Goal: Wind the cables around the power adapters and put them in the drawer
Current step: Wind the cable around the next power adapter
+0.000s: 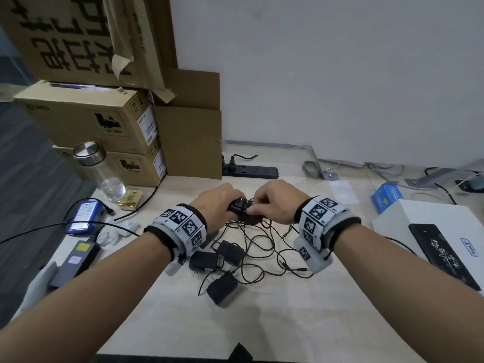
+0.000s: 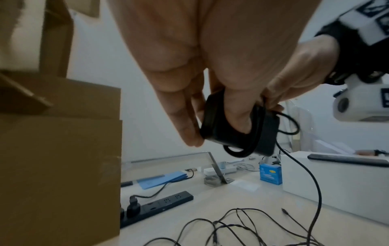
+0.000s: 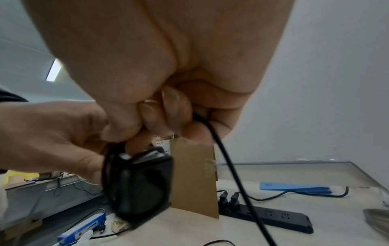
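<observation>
Left wrist, adapter [image 2: 238, 126] between fingers [image 2: 185, 123], thumb across

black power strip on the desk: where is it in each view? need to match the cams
Head: power strip at the far desk edge, just beyond both hands, right of the cardboard boxes.
Left wrist: power strip lower centre-left, lying beside the cardboard, a plug in its near end.
Right wrist: power strip lower right, behind the hanging cable, two plugs in its left end.
Shared landmark: the brown cardboard next to the strip.

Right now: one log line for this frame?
step: winding | left hand: holds adapter | right hand: pinches cable | three adapters loose on table
</observation>
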